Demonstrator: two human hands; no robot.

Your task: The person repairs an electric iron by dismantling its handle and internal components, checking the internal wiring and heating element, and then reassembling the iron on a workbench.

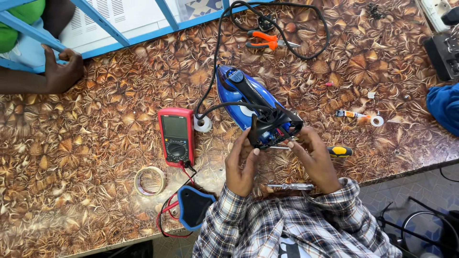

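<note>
Both hands, left hand point(241, 165) and right hand point(313, 155), grip (fingers curled) the blue iron's point(248, 102) open rear.

Plaid flannel shirt, grey/blue/white w/ thin red lines, long sleeves point(224, 210), cuffs prob. unbuttoned.

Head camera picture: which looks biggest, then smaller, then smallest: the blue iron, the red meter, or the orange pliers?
1. Blue iron, partly hidden by the hands.
2. Red multimeter.
3. Orange-handled pliers, though they lie farther from the camera.

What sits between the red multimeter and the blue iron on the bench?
In the head view, a small white tape roll lies between the multimeter and the iron, with the iron's black cord running past it.
</note>
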